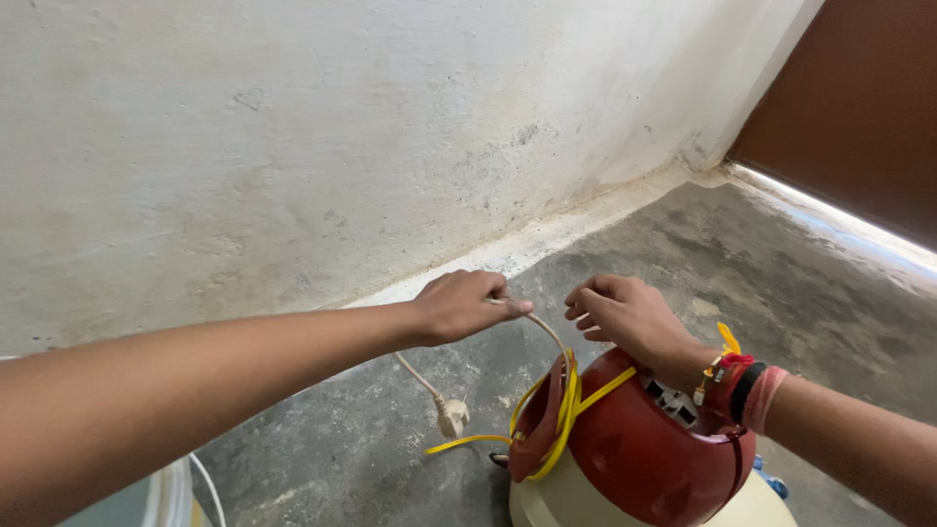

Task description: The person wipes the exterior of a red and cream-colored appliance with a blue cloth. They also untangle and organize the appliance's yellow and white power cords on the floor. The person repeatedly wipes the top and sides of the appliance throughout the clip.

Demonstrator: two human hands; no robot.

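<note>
My left hand [462,305] is closed around a cream power cord [549,330] and holds it up above the floor. The cord's plug [451,418] dangles below that hand. My right hand [630,314], fingers curled, rests on top of a round red appliance [649,449] with a cream base [566,503]. The cord runs down into the appliance beside its red handle [540,429], where yellow strips [568,405] are wrapped. Red, black and yellow bands circle my right wrist [737,385].
A stained white wall [342,146] meets the grey concrete floor [761,273] just beyond my hands. A brown door [859,107] stands at the right. A pale container's rim with a thin white cable [185,488] shows at the bottom left.
</note>
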